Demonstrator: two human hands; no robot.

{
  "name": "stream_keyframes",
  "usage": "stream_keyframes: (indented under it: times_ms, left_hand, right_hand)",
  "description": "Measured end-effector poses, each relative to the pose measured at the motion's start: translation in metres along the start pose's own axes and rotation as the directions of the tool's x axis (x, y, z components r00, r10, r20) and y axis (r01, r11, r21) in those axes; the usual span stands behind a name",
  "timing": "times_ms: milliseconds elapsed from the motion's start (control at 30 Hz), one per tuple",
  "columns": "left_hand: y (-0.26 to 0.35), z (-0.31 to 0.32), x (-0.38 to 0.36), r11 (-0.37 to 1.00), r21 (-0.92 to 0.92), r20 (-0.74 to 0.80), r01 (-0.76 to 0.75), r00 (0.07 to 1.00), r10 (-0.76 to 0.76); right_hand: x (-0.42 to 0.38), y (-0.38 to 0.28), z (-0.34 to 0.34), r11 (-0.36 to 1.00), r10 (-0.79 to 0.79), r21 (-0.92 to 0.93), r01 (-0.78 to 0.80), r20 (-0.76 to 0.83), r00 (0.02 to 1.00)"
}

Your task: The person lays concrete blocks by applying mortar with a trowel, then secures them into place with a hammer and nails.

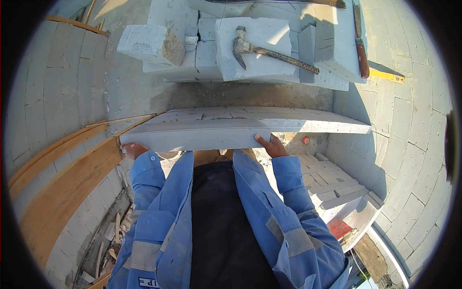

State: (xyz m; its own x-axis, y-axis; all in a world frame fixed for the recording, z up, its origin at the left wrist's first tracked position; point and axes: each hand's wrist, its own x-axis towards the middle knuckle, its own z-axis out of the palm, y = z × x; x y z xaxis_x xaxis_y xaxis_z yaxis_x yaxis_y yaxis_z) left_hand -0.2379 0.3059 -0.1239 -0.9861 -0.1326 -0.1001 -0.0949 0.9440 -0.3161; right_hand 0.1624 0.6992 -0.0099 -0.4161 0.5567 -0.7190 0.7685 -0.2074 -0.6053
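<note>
Head view, both hands gripping concrete slab (pixel 240 130)

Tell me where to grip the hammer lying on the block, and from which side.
Grip the hammer around the middle of its wooden handle, coming from above. It lies flat on the block, head left, and the handle runs right past the block's edge, probably leaving room for fingers underneath. Both hands, left and right, hold the long slab.
</note>
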Motion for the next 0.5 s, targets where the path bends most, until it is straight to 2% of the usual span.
stream_keyframes:
  times_ms: [67,100,133,167,200,233,267,333,367,433,467,500]
  left_hand:
    - [0.008,-0.007,-0.003,1.000,-0.029,0.002,-0.007,1.000,0.007]
    - [0.011,-0.007,-0.003,0.998,-0.057,0.011,-0.012,1.000,0.012]
    - [0.013,-0.007,-0.004,0.996,-0.084,0.019,-0.015,1.000,0.016]
    - [0.014,-0.006,-0.004,0.994,-0.111,0.028,-0.019,0.999,0.022]
    - [0.015,-0.005,-0.004,0.990,-0.139,0.038,-0.022,0.999,0.028]
    - [0.017,-0.004,-0.004,0.985,-0.168,0.046,-0.026,0.998,0.034]
    - [0.018,-0.004,-0.005,0.980,-0.198,0.051,-0.028,0.998,0.039]
    - [0.020,-0.002,-0.005,0.965,-0.260,0.055,-0.037,0.997,0.053]
    - [0.022,-0.002,-0.006,0.955,-0.294,0.053,-0.041,0.997,0.059]
    - [0.025,-0.001,-0.007,0.933,-0.359,0.053,-0.039,0.997,0.062]
    - [0.026,-0.001,-0.008,0.920,-0.391,0.049,-0.025,0.998,0.048]
    - [0.028,-0.001,-0.010,0.905,-0.424,0.045,0.005,0.999,0.016]
  right_hand:
    - [-0.003,-0.013,-0.027,0.901,0.082,-0.430,-0.058,0.037,0.996]
    - [-0.012,-0.032,-0.045,0.853,0.083,-0.518,-0.063,0.014,0.996]
    - [-0.028,-0.078,-0.062,0.883,0.034,-0.469,-0.007,0.050,0.998]
    - [-0.028,-0.095,-0.075,0.935,-0.057,-0.350,0.066,0.037,0.998]
    - [-0.027,-0.115,-0.083,0.946,-0.180,-0.284,0.154,-0.065,0.982]
    - [-0.019,-0.133,-0.086,0.942,-0.311,-0.194,0.272,-0.209,0.927]
    - [-0.004,-0.148,-0.087,0.899,-0.438,-0.186,0.397,-0.320,0.840]
    - [0.032,-0.174,-0.088,0.659,-0.731,-0.589,0.468,-0.356,0.582]
    - [0.046,-0.187,-0.085,0.652,-0.740,-0.587,0.480,-0.353,0.573]
    - [0.063,-0.212,-0.072,0.350,-0.840,-0.923,0.159,-0.234,0.490]
    - [0.067,-0.215,-0.070,0.337,-0.854,-0.923,0.187,-0.216,0.473]
    - [0.074,-0.212,-0.074,0.347,-0.826,-0.921,0.178,-0.211,0.522]
